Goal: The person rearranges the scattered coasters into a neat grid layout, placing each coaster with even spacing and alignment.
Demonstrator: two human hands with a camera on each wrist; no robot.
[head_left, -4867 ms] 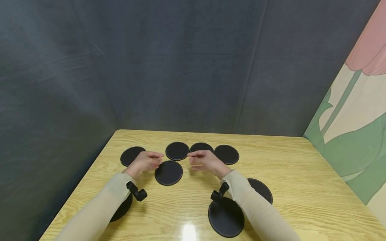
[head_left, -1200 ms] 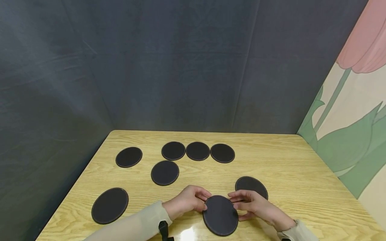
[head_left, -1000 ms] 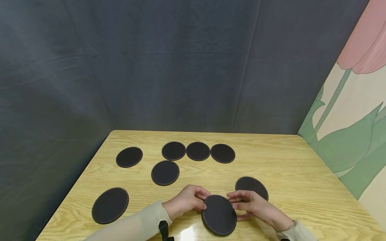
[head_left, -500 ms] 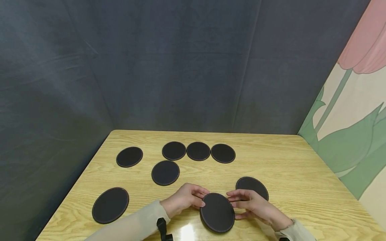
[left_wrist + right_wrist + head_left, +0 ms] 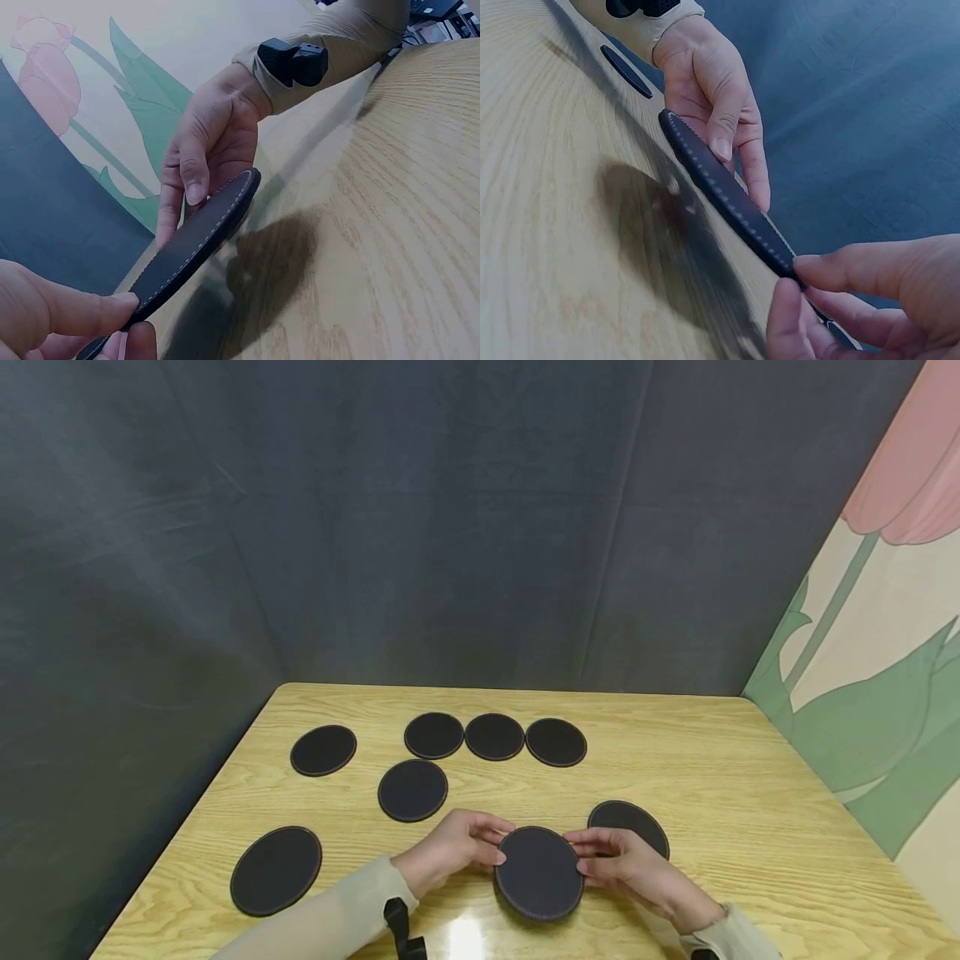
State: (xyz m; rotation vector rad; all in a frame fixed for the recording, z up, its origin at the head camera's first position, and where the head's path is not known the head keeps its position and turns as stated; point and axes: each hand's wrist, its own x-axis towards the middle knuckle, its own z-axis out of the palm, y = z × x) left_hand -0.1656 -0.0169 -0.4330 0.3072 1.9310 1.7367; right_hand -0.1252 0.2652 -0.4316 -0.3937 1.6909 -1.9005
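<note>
Between both hands is a round black coaster [image 5: 539,875] with a stitched rim, lifted above the table near its front. My left hand [image 5: 457,845] pinches its left edge, thumb on top and fingers beneath. Opposite, my right hand [image 5: 630,868] pinches the right edge in the same way. In the left wrist view the coaster [image 5: 199,232] is seen nearly edge-on above its shadow, and a second dark edge shows under its far end. The right wrist view has the coaster [image 5: 724,191] held between the two thumbs. Another coaster [image 5: 628,827] lies just behind my right hand, partly covered.
On the wooden table [image 5: 697,760] lie several more black coasters: three in a row at the back, including a middle one [image 5: 494,737], one in front of them [image 5: 412,790], and two at left [image 5: 323,750]. A dark curtain [image 5: 450,527] hangs behind.
Both hands have come from the back coasters to the front one and gripped it by its edges. Over the last second it has risen from the table, shifting slightly left and away.
</note>
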